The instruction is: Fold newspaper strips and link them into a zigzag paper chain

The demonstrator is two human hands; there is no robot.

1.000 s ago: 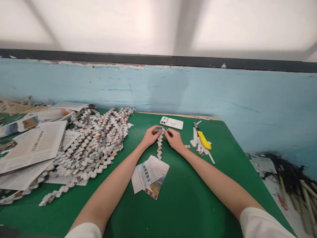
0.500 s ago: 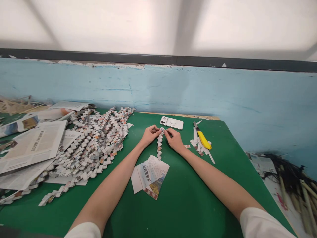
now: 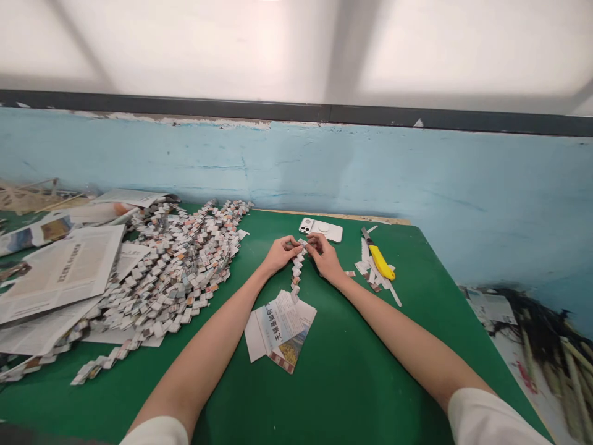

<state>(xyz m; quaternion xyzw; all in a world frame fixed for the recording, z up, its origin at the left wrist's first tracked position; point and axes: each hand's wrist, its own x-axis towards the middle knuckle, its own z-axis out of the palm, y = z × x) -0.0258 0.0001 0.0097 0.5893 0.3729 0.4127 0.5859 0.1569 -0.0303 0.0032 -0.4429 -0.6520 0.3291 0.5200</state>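
Observation:
Between my hands hangs a zigzag chain of folded paper (image 3: 297, 266), its top end pinched at the fingertips. My left hand (image 3: 281, 252) grips that end from the left, thumb and fingers together. From the right, my right hand (image 3: 324, 256) pinches the same end; its fingertips partly hide what they hold. The chain's lower end reaches down to a small stack of cut newspaper pieces (image 3: 282, 327) on the green table (image 3: 352, 371). Just behind my right hand lies a white phone (image 3: 327, 230), back side up.
A large heap of folded paper chains (image 3: 185, 266) covers the table's left side, beside newspaper sheets (image 3: 65, 272). At right, a yellow-handled knife (image 3: 382, 262) rests on paper scraps (image 3: 368, 269). A blue wall (image 3: 417, 173) stands behind; sticks (image 3: 551, 371) lie beyond the right edge.
My right hand has shifted slightly, its fingers rising a little over the chain's top end. The chain's lower part has swung slightly left. The rest looks the same.

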